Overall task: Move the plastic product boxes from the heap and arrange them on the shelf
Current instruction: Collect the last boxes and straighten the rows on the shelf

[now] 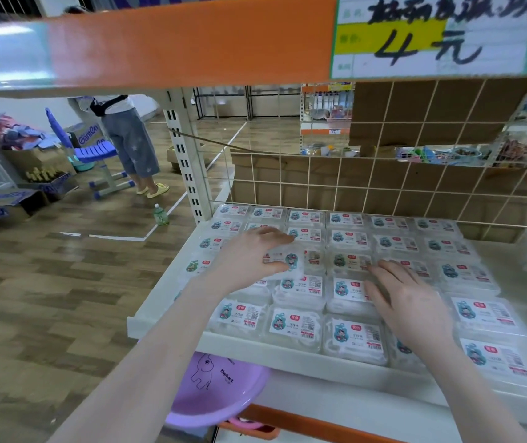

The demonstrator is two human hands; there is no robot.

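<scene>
The shelf (pixel 166 318) is found laid with clear plastic product boxes (pixel 348 236) in flat rows, labels upward, so that each label can be read from the aisle. One box (pixel 287 260) is held by the left hand (pixel 249 260) at about ten o'clock from the middle of the array; thumb and fingers are curled round its edges, and it sits skewed against the rows beneath, its label turned out of line, which suggests it is being set down on the layer and not yet squared. The right hand (pixel 406 298) lies at about three o'clock from the held box, fingers straight and spread flat on the tops of neighbouring boxes, gripping nothing; this is judged to steady the row while the new box is seated. The heap from which boxes are drawn cannot be identified with certainty; a blurred pale mass at the far right edge may be it. A wire grid panel (pixel 415 187) backs the shelf at twelve o'clock and stops boxes from sliding off the rear. A purple basin (pixel 220 391) is stored below at seven o'clock. A price card (pixel 431 33) is fixed overhead.
</scene>
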